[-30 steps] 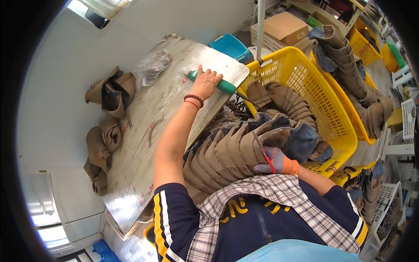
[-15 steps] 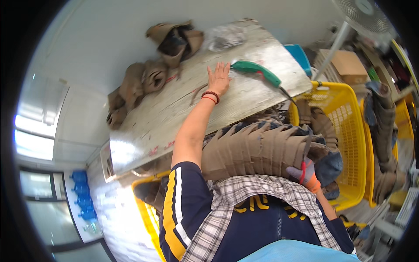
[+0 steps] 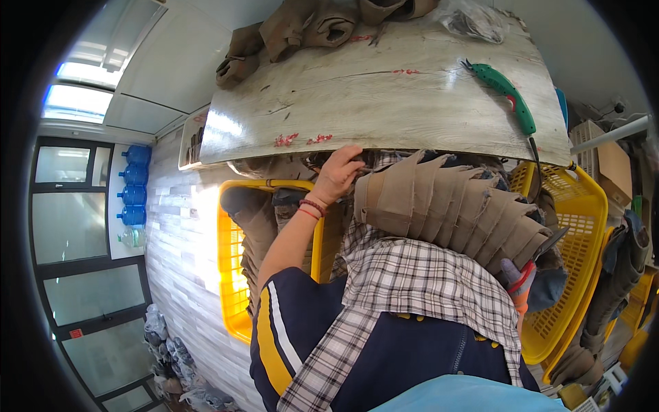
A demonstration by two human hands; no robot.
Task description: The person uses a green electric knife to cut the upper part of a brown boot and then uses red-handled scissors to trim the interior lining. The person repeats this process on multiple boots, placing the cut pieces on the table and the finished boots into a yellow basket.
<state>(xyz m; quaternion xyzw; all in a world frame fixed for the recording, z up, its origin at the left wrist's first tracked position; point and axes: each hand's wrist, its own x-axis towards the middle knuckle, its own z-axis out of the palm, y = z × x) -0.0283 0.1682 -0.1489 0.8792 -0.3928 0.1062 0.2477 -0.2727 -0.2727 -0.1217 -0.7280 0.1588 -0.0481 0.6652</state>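
Observation:
My bare left hand [image 3: 338, 175], with a beaded bracelet at its wrist, is at the table's front edge. Its fingers are loosely bent and apart, beside the left end of a layered stack of brown fabric pieces [image 3: 439, 206]. The stack lies across my lap, over the checked apron [image 3: 425, 275]. At the stack's right end, my right hand [image 3: 516, 292] wears a grey and orange glove and is closed on red-handled scissors [image 3: 527, 273]. Their dark blades point up and right; the stack and apron partly hide this hand. Green electric scissors [image 3: 504, 89] lie on the table, their cord hanging over the edge.
The worn pale table [image 3: 329, 103] holds rolled brown fabric pieces [image 3: 288, 31] and a clear plastic bag [image 3: 473, 19] along its far side. Yellow baskets with fabric stand to my left [image 3: 226, 275] and right [image 3: 583, 206]. Blue water bottles [image 3: 134, 175] are stacked at far left.
My left hand has drawn back from the tabletop near the electric scissors to the table's front edge beside the stack. My right hand still holds the scissors. The whole view has shifted.

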